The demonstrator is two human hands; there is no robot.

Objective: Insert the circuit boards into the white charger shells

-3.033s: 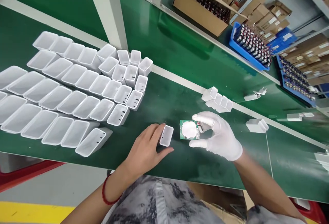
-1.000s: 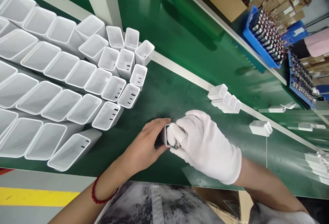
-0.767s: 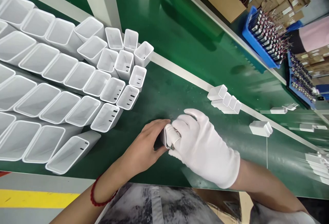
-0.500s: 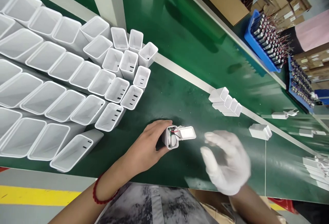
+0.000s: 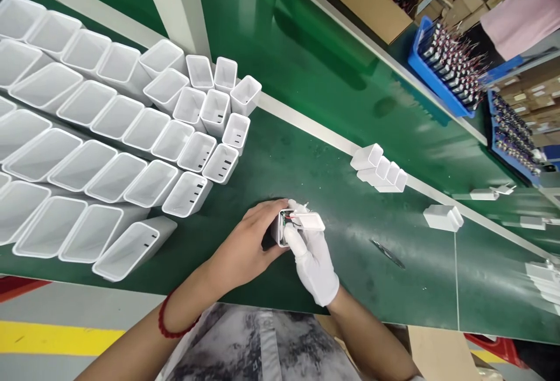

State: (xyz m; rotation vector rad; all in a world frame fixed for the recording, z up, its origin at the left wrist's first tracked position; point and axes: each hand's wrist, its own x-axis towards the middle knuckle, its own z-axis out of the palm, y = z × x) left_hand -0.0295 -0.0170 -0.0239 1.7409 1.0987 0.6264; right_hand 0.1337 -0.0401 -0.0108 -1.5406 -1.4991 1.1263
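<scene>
A white rectangular plastic housing [image 5: 275,234] with an open end is gripped in my bare left hand [image 5: 242,244], fingers wrapped around its far side and thumb below. Inside the opening a green circuit board [image 5: 283,217] shows in part. Red and black wires [image 5: 296,219] run from it to a white end cap [image 5: 312,222], which hangs out over my right palm. My white-gloved right hand [image 5: 315,264] is closed at the open end, its thumb on the lower rim and its fingers at the upper edge. The glove hides part of the inside.
Rows of empty white housings [image 5: 118,115] stand open end up on the left. Tweezers [image 5: 388,253] lie right of my hands. Several small housings [image 5: 380,168] and a closed unit [image 5: 443,217] rest along the white strip. Blue trays [image 5: 420,66] of wired parts stand beyond, near a person's pink sleeve [image 5: 522,13].
My right hand has moved left from above the table to the housing's open end and closed there. The tweezers now show on the table. My left hand keeps its grip.
</scene>
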